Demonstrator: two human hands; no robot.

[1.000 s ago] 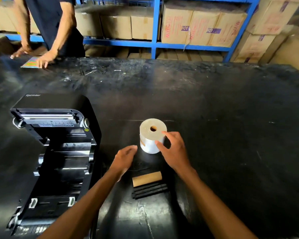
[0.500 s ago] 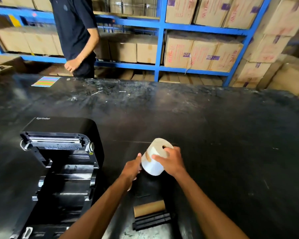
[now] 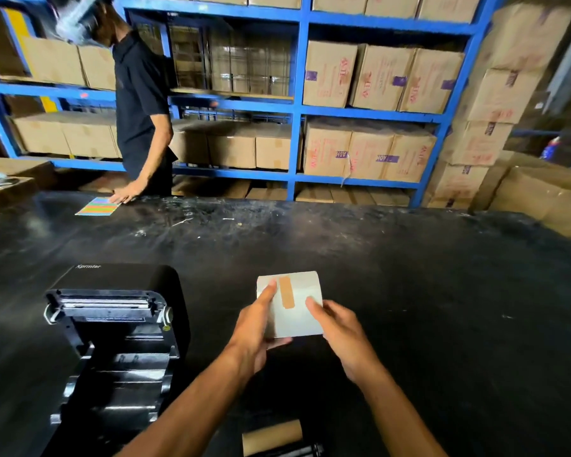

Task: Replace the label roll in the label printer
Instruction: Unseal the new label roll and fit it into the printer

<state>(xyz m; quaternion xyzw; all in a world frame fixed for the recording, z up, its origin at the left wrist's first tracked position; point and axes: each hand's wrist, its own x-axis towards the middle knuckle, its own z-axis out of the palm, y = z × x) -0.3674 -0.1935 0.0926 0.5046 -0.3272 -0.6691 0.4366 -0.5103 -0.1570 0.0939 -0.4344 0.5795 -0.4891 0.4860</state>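
Note:
A white label roll [image 3: 294, 321] with a strip of brown tape on its side is held above the black table, its curved side towards me. My left hand [image 3: 256, 328] grips its left side, thumb under it. My right hand [image 3: 338, 328] holds its right side with the fingertips. The black label printer [image 3: 112, 328] stands open at the left, its roll bay empty. An empty brown cardboard core [image 3: 272, 437] lies on the table near the bottom edge, next to a black spindle [image 3: 297, 451].
The black table [image 3: 409, 291] stretches ahead and to the right. Another person stands at the far left edge, one hand on a striped coloured sheet [image 3: 96, 206]. Blue shelves [image 3: 297, 110] with cardboard boxes fill the background.
Both hands lifted the label roll off the table and turned it so the taped side faces me. The view tilted upward. The other person put a hand back on the coloured sheet.

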